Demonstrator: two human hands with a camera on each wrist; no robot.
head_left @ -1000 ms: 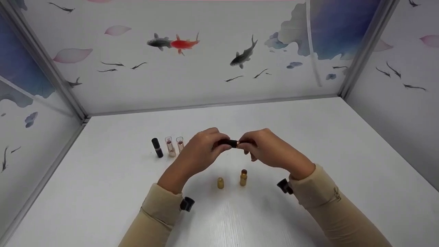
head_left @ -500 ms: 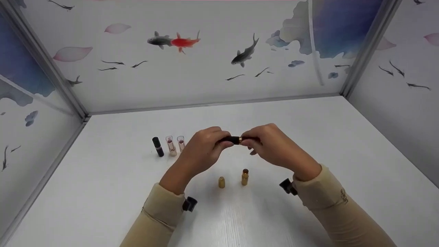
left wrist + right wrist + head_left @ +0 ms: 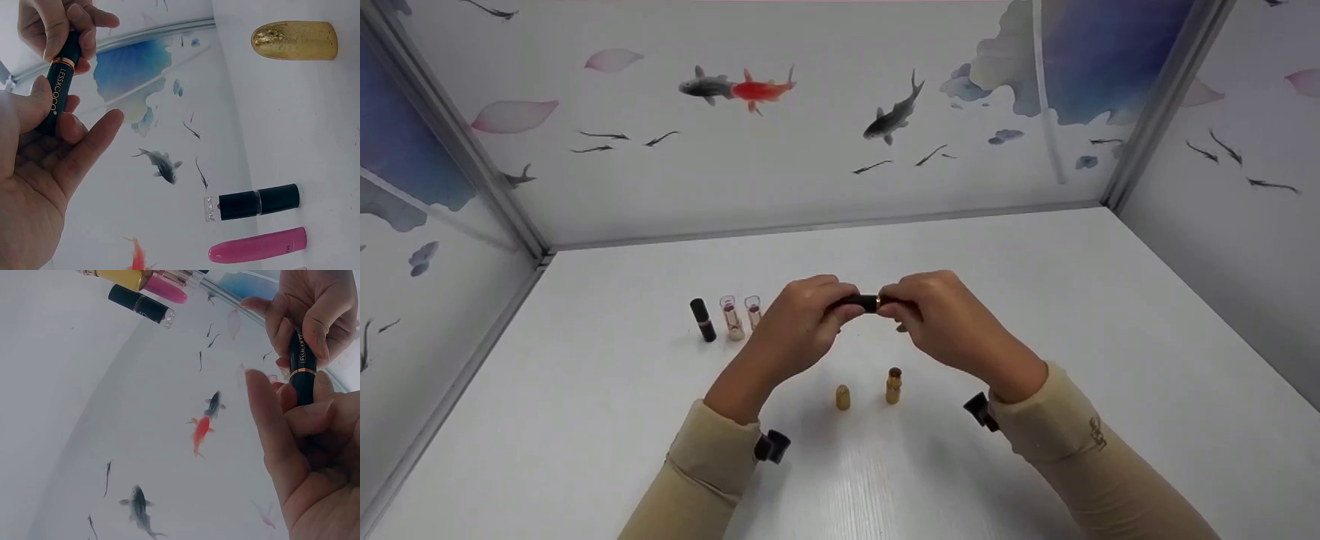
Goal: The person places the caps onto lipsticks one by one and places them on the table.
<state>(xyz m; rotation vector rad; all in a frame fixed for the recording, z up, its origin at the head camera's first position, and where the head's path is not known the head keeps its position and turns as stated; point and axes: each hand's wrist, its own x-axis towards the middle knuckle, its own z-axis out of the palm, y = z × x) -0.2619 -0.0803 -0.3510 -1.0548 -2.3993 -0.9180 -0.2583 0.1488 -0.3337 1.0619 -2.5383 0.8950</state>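
Observation:
Between both hands is a black lipstick tube (image 3: 870, 303) with a gold band round its middle, lying nearly level above the table in the head view. My left hand (image 3: 802, 319) pinches one end between thumb and fingers; my right hand (image 3: 945, 319) grips the other. Pale lettering shows on the black tube (image 3: 58, 90) in the left wrist view. The two halves meet at the band in both wrist views. Nearer the person, a rounded gold cap (image 3: 843, 397) and a gold lipstick tube (image 3: 893, 386) stand upright, apart, touched by neither hand.
Left of the left hand stand a black tube (image 3: 703, 320) and two clear-topped lipsticks (image 3: 733, 319), one partly hidden by that hand. The left wrist view adds a pink tube (image 3: 259, 246) and a black tube with a clear end (image 3: 259, 201). Printed panels (image 3: 825, 180) enclose the table.
My right hand shifts slightly right, then back left towards my left hand. Both hands keep hold of the black lipstick tube. The standing lipsticks and gold pieces stay in place.

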